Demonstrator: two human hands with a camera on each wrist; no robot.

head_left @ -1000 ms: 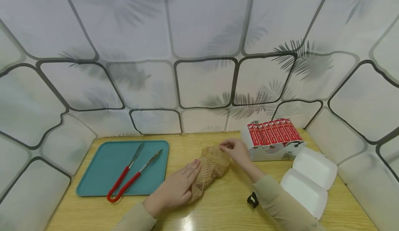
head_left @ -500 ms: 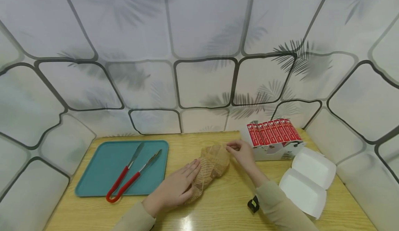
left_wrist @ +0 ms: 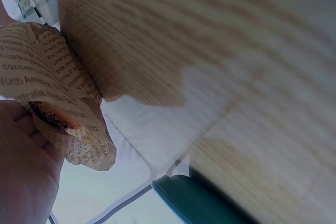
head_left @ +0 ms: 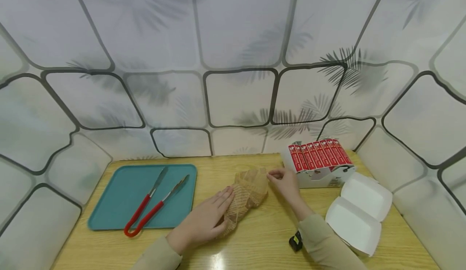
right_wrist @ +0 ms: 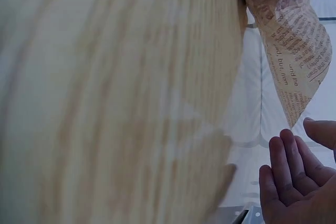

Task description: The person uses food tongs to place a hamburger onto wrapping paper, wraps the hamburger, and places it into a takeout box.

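Brown newsprint-patterned wrapping paper lies bunched on the table around something. In the left wrist view, a dark browned piece of food shows through a gap in the paper. My left hand rests on the near left part of the bundle, fingers extended over it. My right hand is at the paper's far right edge. In the right wrist view, the fingers of this hand are fairly straight, the thumb apart from them, and the paper's pointed corner sits just beyond the fingertips.
Red-handled tongs lie across a teal tray on the left. Behind my right hand stands a white box of red packets. An open white clamshell container is at right, near a small black object.
My right hand has shifted slightly right, off the paper to its edge, and the paper's far right corner lies flatter. My left hand has stayed in place.
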